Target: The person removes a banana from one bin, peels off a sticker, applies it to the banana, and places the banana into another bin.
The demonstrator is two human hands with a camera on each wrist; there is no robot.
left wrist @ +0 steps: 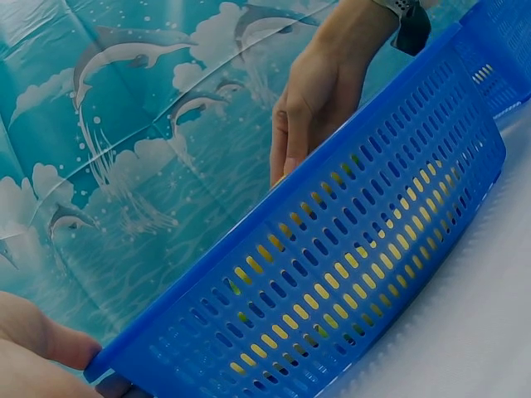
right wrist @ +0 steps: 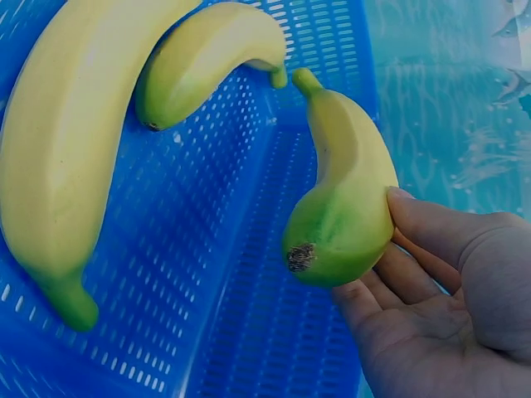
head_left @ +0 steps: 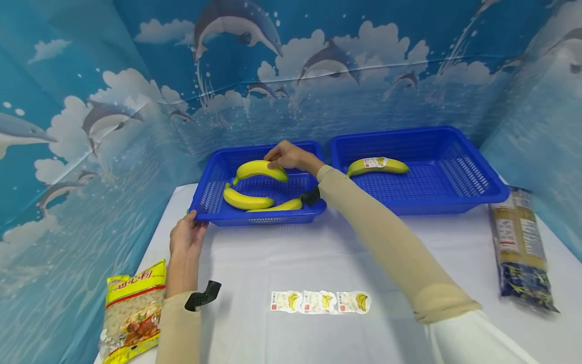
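Note:
My right hand (head_left: 291,155) pinches a yellow banana (head_left: 259,170) with green ends, above the left blue basket (head_left: 218,220). In the right wrist view the thumb and fingers of the right hand (right wrist: 448,282) hold the banana (right wrist: 344,191) by its side, its dark tip toward the camera. Two more bananas (head_left: 245,200) lie in that basket near its front. My left hand (head_left: 186,233) grips the basket's front left corner; in the left wrist view its thumb is on the rim (left wrist: 98,365), and the other fingers are mostly hidden.
To the right stands a second blue basket (head_left: 454,202) holding one banana (head_left: 378,166) with a label on it. Three banana stickers (head_left: 320,302) lie in a row on the white table (head_left: 254,263). A yellow food bag (head_left: 134,313) lies at left, a long clear package (head_left: 523,247) at right.

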